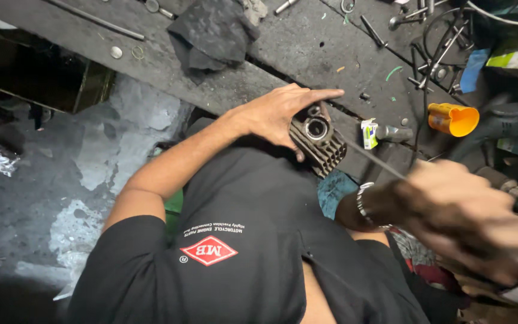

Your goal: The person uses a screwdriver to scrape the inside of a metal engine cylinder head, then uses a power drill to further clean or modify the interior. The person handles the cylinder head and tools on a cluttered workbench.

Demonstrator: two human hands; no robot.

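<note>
Your left hand (274, 114) clamps the finned metal cylinder (318, 143) beneath its palm; your blurred right hand (463, 210) grips a thin rod (373, 159).

On my feed I see a dark rag (211, 33) lying on the grimy bench (307, 48). An orange cup (452, 119) lies on its side at right, near a small green-and-white box (369, 133). Loose tools (436, 48) crowd the far right corner. Two washers (126, 52) sit left of the rag.
</note>
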